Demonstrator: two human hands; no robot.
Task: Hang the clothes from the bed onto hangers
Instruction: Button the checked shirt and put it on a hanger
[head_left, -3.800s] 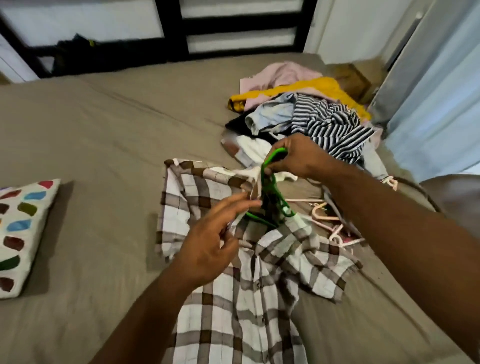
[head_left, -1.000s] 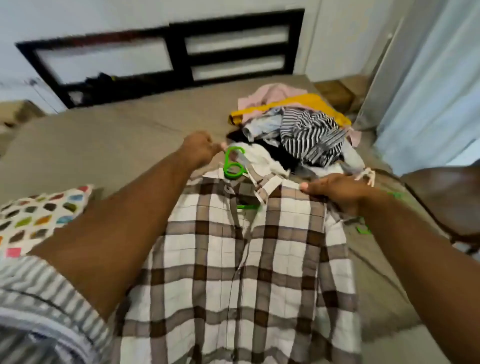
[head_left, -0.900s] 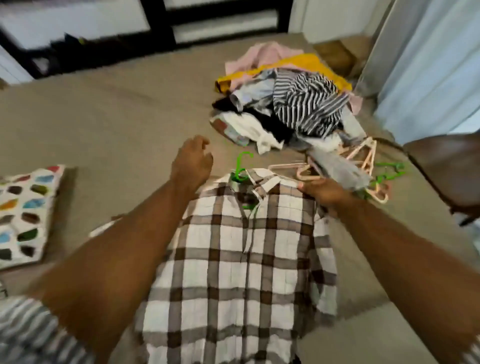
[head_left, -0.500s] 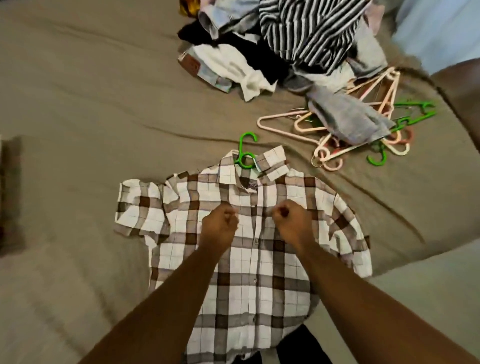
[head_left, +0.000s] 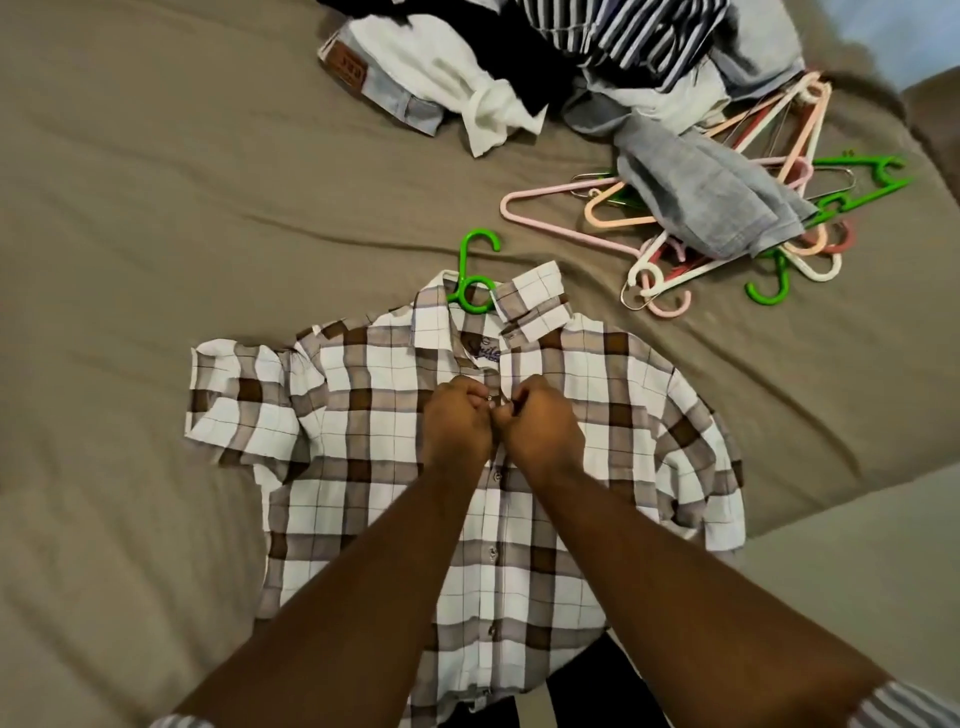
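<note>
Now left hand (head_left: 457, 423) and right hand (head_left: 540, 428) have moved from the shoulders to the plaid shirt (head_left: 363, 415) placket, fingers (head_left: 475, 397) clamped on it just below the green hanger (head_left: 475, 275). Shirt lies flat on the bed (head_left: 156, 208); buttoning it up probably comes next.

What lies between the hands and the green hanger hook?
Head view: only the open neck of the plaid shirt, with its label.

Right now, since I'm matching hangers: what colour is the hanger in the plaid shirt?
Bright green; the hanger shows best in the head view.
</note>
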